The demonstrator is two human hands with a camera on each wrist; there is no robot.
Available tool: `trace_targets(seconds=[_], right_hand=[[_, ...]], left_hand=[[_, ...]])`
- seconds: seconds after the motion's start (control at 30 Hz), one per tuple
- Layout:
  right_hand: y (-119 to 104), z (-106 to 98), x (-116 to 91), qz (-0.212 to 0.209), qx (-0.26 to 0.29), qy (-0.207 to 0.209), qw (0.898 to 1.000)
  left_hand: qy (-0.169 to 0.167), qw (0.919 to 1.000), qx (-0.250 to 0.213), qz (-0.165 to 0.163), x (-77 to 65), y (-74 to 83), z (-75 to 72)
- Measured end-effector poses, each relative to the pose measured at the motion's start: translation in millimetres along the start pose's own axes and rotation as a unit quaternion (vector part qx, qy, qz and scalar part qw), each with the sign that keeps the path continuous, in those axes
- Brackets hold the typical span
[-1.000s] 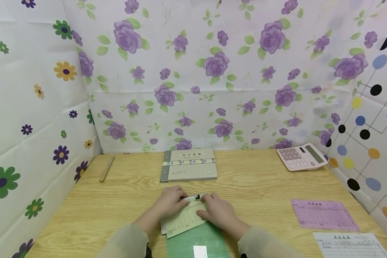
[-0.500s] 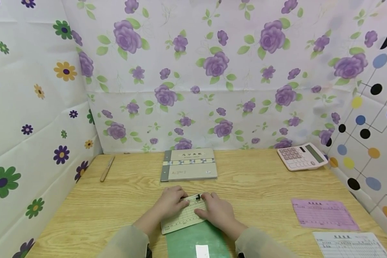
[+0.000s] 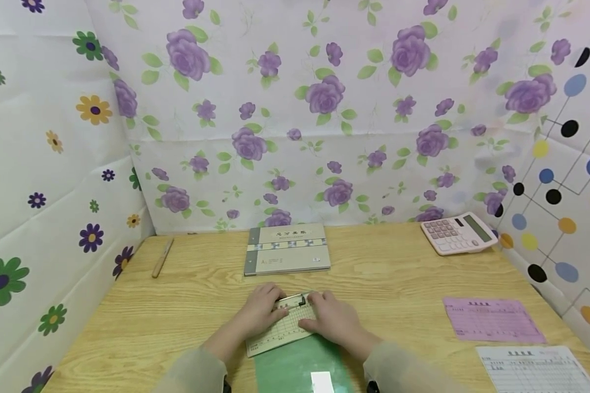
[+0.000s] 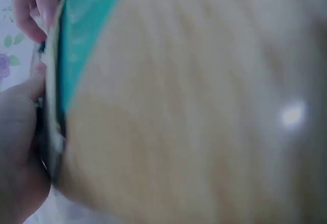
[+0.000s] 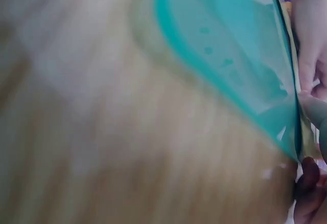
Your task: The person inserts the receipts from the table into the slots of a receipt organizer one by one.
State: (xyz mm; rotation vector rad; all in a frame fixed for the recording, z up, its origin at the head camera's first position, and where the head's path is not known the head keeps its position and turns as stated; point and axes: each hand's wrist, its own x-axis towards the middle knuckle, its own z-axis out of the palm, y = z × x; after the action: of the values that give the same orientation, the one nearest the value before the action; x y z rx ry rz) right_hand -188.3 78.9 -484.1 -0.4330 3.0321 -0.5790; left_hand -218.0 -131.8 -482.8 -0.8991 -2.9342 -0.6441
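A stack of pale yellow printed slips (image 3: 282, 331) lies slanted over the top of a green translucent sheet (image 3: 300, 367). At its upper edge shows a clip bar (image 3: 293, 301) with a black end. My left hand (image 3: 259, 310) grips the slips' upper left, thumb on the front, fingertips by the bar. From the right, my right hand (image 3: 335, 317) holds the edge, its thumb lying on the printed grid. In the right wrist view, the right thumb (image 5: 314, 112) presses the slips next to the green sheet's edge. Much of the fingers behind the paper is hidden.
A grey-beige account book (image 3: 289, 249) lies behind the hands. The pink calculator (image 3: 458, 233) sits at the back right, with a pink slip (image 3: 494, 321) and a white slip (image 3: 533, 370) nearer. At the back left is a wooden-handled tool (image 3: 163, 258). Patterned cloth encloses the table.
The top yellow slip, skewed over the one beneath a second ago, now lies even with it. More of the clip bar shows. Both hands stay nearly in place; the head view has shifted slightly.
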Motion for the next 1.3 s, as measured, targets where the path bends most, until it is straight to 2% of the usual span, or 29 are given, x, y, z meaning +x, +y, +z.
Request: trace_targets(seconds=[0.1, 0.27, 0.37, 0.73, 1.17, 1.3], right_hand=[[9, -9, -2, -0.024, 0.006, -0.017, 1.0], [27, -22, -11, -0.057, 0.022, -0.036, 0.997], [38, -28, -14, -0.058, 0.033, -0.046, 0.997], [71, -51, -21, -0.04, 0.079, -0.056, 0.994], [112, -74, -31, -0.039, 0.099, -0.073, 0.992], [129, -83, -35, -0.039, 0.093, -0.066, 0.993]], left_hand=[[0.0, 0.9998, -0.018, 0.001, -2.0, -3.7, 2.2], [0.006, 0.9997, -0.015, 0.016, -2.2, -6.2, 4.7], [0.007, 0.9997, -0.011, 0.022, -1.9, -6.8, 6.0], [0.002, 0.9998, -0.018, 0.012, -4.3, -6.8, 4.3], [0.006, 0.9998, -0.012, 0.015, -4.6, -9.8, 8.5], [0.006, 0.9998, -0.012, 0.013, -3.3, -9.4, 8.0]])
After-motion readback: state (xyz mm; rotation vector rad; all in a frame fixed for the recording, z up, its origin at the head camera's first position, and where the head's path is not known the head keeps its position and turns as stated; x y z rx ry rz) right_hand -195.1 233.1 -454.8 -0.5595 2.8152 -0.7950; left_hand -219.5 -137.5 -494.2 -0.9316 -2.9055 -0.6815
